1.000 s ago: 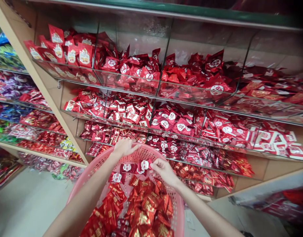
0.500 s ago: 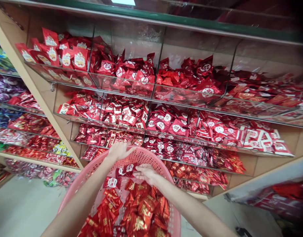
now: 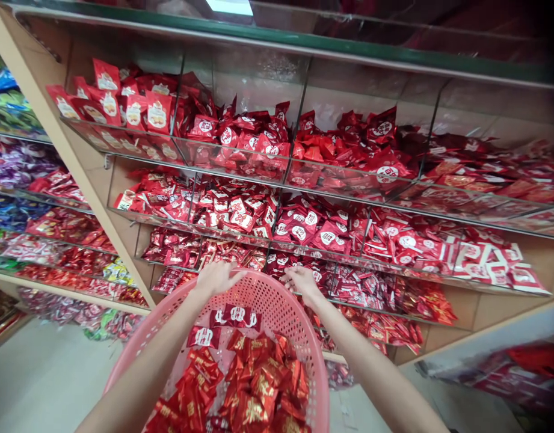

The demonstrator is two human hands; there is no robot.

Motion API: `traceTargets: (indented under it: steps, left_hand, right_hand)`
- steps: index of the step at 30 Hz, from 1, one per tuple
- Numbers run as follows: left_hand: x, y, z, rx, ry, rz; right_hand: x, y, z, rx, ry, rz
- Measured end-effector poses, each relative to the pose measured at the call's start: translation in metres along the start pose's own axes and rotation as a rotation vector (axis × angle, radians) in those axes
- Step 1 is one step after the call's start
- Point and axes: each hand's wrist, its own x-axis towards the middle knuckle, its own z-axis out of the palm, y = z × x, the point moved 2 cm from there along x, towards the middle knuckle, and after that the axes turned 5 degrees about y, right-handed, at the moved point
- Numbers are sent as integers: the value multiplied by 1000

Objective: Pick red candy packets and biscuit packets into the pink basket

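Observation:
A pink perforated basket (image 3: 319,361) stands below the shelves, with red and gold packets (image 3: 263,385) at its bottom and a few dark red packets with white labels (image 3: 237,316) nearer its far wall. My left hand (image 3: 216,278) is closed over the basket's far rim. Beyond the rim on the right, my right hand (image 3: 302,282) has its fingers apart, with nothing visible in it, beside a shelf bin of dark red packets (image 3: 277,262). Its fingertips overlap those packets in view; whether they touch is unclear.
Tiered shelves with clear fronts (image 3: 240,174) hold many red wrapped packets in divided bins. A wooden upright (image 3: 73,156) separates them from shelves of purple, blue and green packets (image 3: 19,162) on the left. Red bags (image 3: 524,373) lie at the lower right.
My right hand has moved up and right, out of the basket, leaving dark red packets inside. My left hand stays at the rim. The view has shifted slightly.

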Motion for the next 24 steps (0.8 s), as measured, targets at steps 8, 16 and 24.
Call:
traceTargets:
  steps: [8, 16, 24]
  left_hand:
    - [-4, -7, -6, -12, -39, -59]
    - [-3, -11, -5, 17, -2, -18]
    - [1, -12, -1, 11, 21, -9]
  right_hand:
    - [53, 21, 13, -16, 141, 80]
    - [56, 22, 15, 28, 72, 111]
    - [48, 15, 0, 103, 95, 99]
